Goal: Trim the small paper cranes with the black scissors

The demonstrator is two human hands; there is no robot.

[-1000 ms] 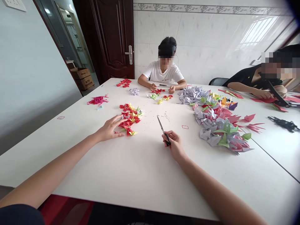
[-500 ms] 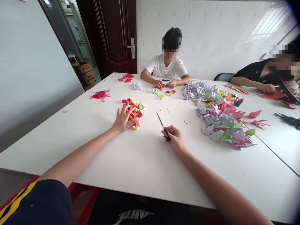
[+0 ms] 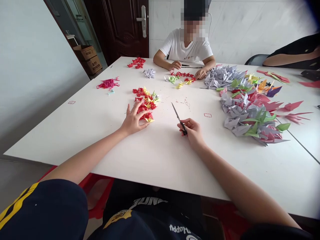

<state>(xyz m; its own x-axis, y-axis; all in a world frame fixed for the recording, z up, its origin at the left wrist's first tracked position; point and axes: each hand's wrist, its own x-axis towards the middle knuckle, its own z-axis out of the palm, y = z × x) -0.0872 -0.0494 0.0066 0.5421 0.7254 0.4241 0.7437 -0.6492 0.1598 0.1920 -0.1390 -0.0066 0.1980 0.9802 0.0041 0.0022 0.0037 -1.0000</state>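
My left hand rests with its fingers spread at the left side of a small pile of red, yellow and pale green folded paper pieces. Its fingertips touch the pile's near part, and some pieces are hidden under them. In my right hand is a pair of scissors, gripped at the black handles. The blades look closed and point away from me to the upper left, over the white table. Nothing lies between the blades.
A large heap of grey, pink and green paper cranes covers the right side. Pink string-like material lies at the left. Opposite, a person handles red pieces; another person's arm shows at far right. Small red bits lie mid-table.
The camera view has tipped downward and shifted slightly left. My hands stay almost in place on the table. The hands of the person opposite have moved farther apart.
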